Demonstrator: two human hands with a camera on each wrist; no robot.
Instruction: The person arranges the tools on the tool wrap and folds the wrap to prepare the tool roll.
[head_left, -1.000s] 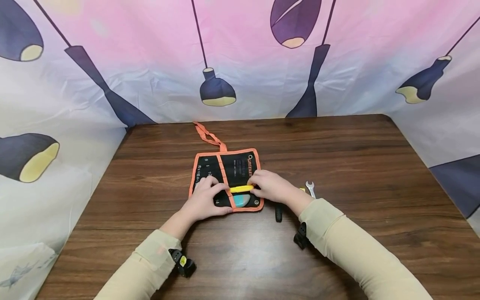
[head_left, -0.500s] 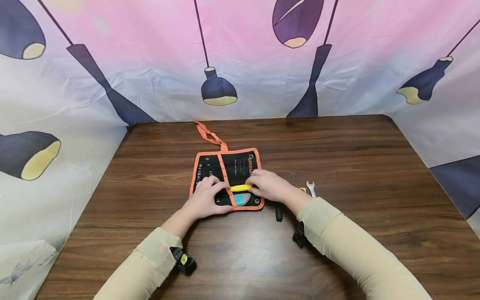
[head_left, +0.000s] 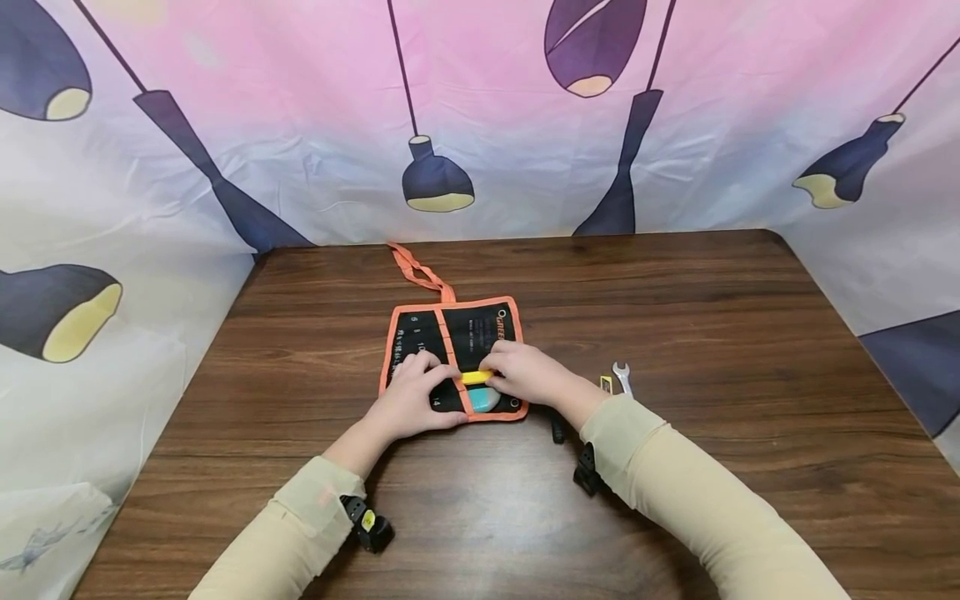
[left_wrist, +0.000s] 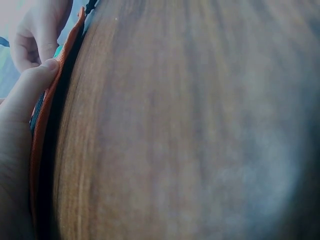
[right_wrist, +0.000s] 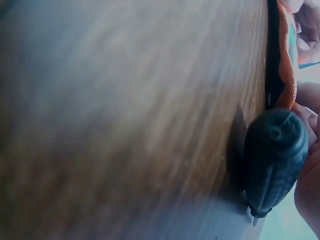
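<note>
Black fabric tool pouch w/ orange trim [head_left: 453, 342] lies mid-table. Left hand [head_left: 411, 397] presses its 7 o'clock part, fingers fairly flat. Right hand [head_left: 525, 375] pinches yellow plastic bar [head_left: 475, 377] at pouch's 5 o'clock. Small silver wrench [head_left: 620, 374] lies at pouch's 3 o'clock.

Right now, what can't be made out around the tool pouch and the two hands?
- Head view: the right hand covers most of the yellow tool.
- Head view: pouch lettering too small to read.
- Head view: black handle mostly behind the right wrist.
- Left wrist view: left hand cut off by the edge.
</note>
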